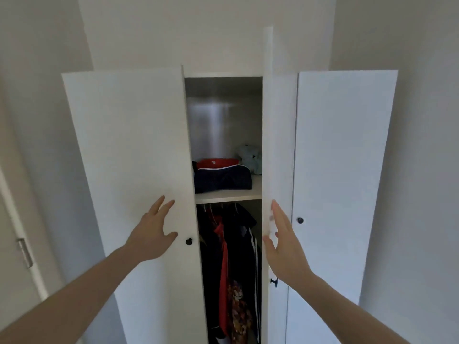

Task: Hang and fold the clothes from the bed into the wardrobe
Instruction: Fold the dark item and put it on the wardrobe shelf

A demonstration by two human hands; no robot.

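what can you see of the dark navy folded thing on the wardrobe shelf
The dark navy folded fabric bundle lies flat on the white wardrobe shelf, near its front edge, above the hanging clothes. It looks like soft cloth with a thin white trim along its top edge. A red folded item sits just behind it, apparently touching. Its left end is hidden by the left white door. Neither hand touches it.

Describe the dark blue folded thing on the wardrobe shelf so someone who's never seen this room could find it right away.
Look into the gap between the white wardrobe's two part-open middle doors, to the shelf above the hanging clothes. At the shelf's front lies the navy folded garment. It is the darkest item there, with a red item behind it and a pale mint bundle at the back right.
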